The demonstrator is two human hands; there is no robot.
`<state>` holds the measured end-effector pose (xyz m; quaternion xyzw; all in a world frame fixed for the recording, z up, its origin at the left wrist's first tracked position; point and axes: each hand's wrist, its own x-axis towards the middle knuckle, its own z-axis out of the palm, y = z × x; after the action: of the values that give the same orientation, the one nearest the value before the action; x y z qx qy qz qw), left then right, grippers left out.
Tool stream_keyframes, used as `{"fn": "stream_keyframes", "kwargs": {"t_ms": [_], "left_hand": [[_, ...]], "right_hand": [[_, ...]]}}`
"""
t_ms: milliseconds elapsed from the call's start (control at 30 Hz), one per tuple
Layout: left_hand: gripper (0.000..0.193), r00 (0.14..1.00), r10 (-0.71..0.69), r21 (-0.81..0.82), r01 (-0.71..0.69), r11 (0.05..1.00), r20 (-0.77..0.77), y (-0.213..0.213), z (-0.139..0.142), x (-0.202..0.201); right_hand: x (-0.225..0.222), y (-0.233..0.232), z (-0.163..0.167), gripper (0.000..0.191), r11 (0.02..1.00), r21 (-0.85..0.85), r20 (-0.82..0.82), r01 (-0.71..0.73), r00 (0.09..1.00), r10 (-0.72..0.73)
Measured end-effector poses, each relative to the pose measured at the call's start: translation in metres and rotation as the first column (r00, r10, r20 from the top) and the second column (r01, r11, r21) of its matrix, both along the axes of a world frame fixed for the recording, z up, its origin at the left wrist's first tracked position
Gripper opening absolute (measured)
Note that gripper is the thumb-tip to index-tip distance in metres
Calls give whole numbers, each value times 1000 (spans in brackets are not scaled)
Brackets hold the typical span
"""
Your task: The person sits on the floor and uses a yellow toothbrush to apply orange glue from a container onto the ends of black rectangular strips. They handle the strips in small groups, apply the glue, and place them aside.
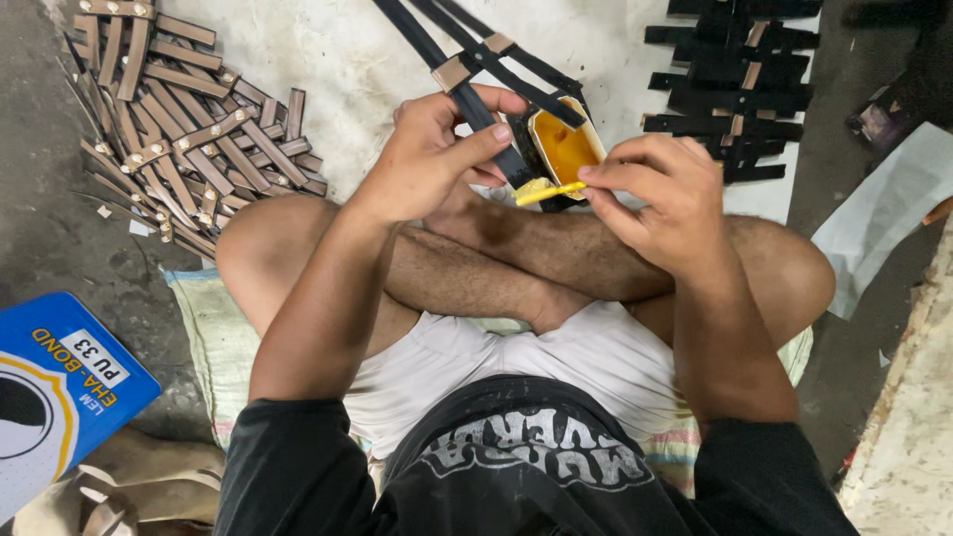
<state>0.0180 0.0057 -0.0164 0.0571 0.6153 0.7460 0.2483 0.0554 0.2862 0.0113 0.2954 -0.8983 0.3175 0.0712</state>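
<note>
- Fingers (475, 139) of the left hand (422, 159) are curled tight around a black strap (475, 104), thumb laid along its top side and the other fingertips wrapped under it, so the strap is pinched close to its lower end.
- Fingers (620, 179) of the right hand (660, 199) are closed in a pinch on a thin yellow stick (551, 192), held near its back end; the stick's tip points toward the left fingers and meets a pale yellow smear at the strap's end.
- The black strap is flat, narrow and matte, running up and away from the left fingers; tan rectangular tabs (452, 73) cross it and the straps beside it.
- Just beyond both sets of fingers, between them, sits a small container (564, 149) with a pointed rim, holding glossy orange-yellow paste.
- Far out from the left fingers lies a heap of brown strips (184, 129), flat and short, some with pale ends, stacked loosely on the grey floor (40, 228).
- Beyond the right fingers is a stack of black strap pieces (735, 79), some with tan tabs, resting on a pale sheet (328, 60).
- Below the fingers are the person's crossed bare legs (516, 263), white shorts and a black shirt.
- Well below the left fingers, at the near edge, lies a blue can (60, 387) with a smooth printed face.
</note>
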Motion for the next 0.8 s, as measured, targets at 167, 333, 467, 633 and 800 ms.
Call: {"fn": "stream_keyframes", "kwargs": {"t_ms": [167,333,467,633,800], "left_hand": [[32,1000,-8,79,7,997,14,-7,4,-1],[28,936,-271,-89,257,962,-225,-6,16,6],[28,859,-483,-174,456,873,-171,11,16,10],[43,919,-389,-279,358,891,-62,13,7,6],[75,927,11,-660,-275,699,-374,-5,5,-11]], "right_hand": [[-5,28,-7,19,995,-99,377,25,926,15],[-15,49,-15,23,750,-528,635,399,772,36],[-19,28,-29,30,738,-444,773,508,634,29],[-46,5,-35,25,655,-377,856,655,517,-24],[-140,-14,-50,24,528,-335,802,781,530,-275]]}}
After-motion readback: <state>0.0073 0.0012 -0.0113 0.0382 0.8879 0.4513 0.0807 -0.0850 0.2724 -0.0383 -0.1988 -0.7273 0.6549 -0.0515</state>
